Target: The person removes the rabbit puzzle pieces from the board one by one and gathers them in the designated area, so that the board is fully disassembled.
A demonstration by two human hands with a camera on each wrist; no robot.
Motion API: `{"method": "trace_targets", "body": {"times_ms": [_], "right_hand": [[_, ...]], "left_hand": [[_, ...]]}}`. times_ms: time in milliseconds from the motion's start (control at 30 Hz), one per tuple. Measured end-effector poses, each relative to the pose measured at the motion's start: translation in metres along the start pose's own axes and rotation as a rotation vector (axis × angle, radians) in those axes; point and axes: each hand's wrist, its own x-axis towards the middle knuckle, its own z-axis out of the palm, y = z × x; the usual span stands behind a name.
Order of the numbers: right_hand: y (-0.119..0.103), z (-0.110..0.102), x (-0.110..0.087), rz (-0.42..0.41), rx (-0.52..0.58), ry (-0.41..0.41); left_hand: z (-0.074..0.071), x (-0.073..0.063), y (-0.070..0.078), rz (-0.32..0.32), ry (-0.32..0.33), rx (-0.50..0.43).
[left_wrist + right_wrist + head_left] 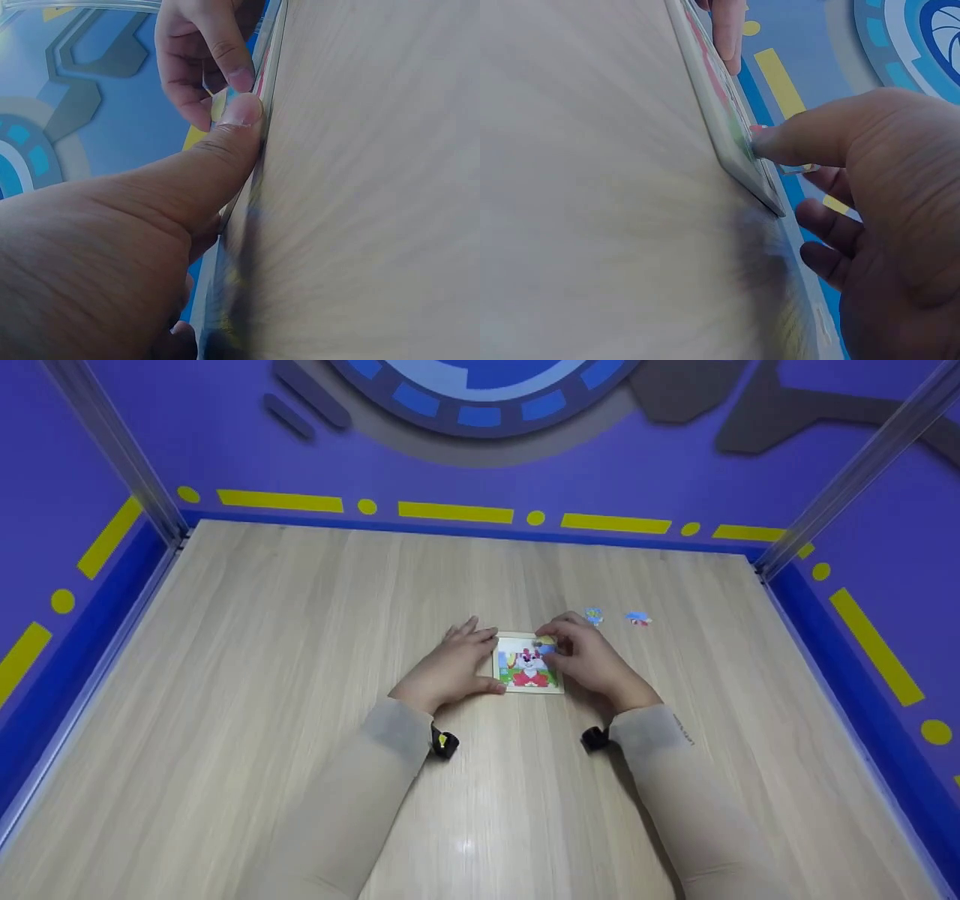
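Note:
A small square jigsaw puzzle in a pale wooden frame (534, 691) lies on the table, its picture showing a white animal figure in red. My left hand (452, 666) rests along the frame's left side, fingers spread at the upper left corner and thumb on the lower left one. Over the upper right part of the picture, my right hand (592, 658) pinches a puzzle piece (545, 645) between thumb and fingers. That piece (799, 169) is partly hidden by the thumb in the right wrist view. White backing shows along the picture's top.
Two loose puzzle pieces, a blue one (593, 616) and a blue and red one (638, 618), lie beyond my right hand. The wood-grain table (300, 607) is bounded by purple-blue panels (480, 480) at the back and both sides.

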Motion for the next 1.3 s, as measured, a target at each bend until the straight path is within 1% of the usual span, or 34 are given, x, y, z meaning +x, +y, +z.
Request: {"method": "trace_targets", "body": {"times_ms": [133, 433, 633, 700, 867, 967, 1100, 1200, 1300], "right_hand": [[0.000, 0.000, -0.001, 0.000, 0.028, 0.018], [0.003, 0.002, 0.000, 0.066, 0.134, 0.055], [0.006, 0.001, 0.001, 0.086, 0.197, 0.093], [0.007, 0.001, 0.002, 0.093, 0.251, 0.108], [0.009, -0.006, 0.003, 0.136, 0.424, 0.148], [0.010, -0.014, 0.003, 0.156, 0.483, 0.198], [0.011, -0.026, 0.002, 0.184, 0.535, 0.269], [0.013, -0.034, 0.000, 0.230, 0.603, 0.295], [0.017, -0.043, -0.001, 0.277, 0.671, 0.303]], "left_hand": [[0.000, 0.000, 0.000, -0.005, -0.002, -0.003], [0.000, -0.002, -0.001, -0.010, -0.002, -0.004], [0.000, -0.002, -0.002, -0.006, 0.003, 0.003], [-0.001, -0.002, -0.002, -0.008, 0.000, 0.000], [-0.003, -0.003, -0.002, -0.016, -0.004, -0.014], [-0.003, -0.003, -0.001, -0.017, -0.002, -0.016], [-0.002, -0.002, 0.000, -0.020, -0.003, -0.013], [-0.001, -0.001, 0.000, -0.023, -0.002, -0.012], [0.000, 0.000, 0.001, -0.020, -0.005, -0.015]]}}
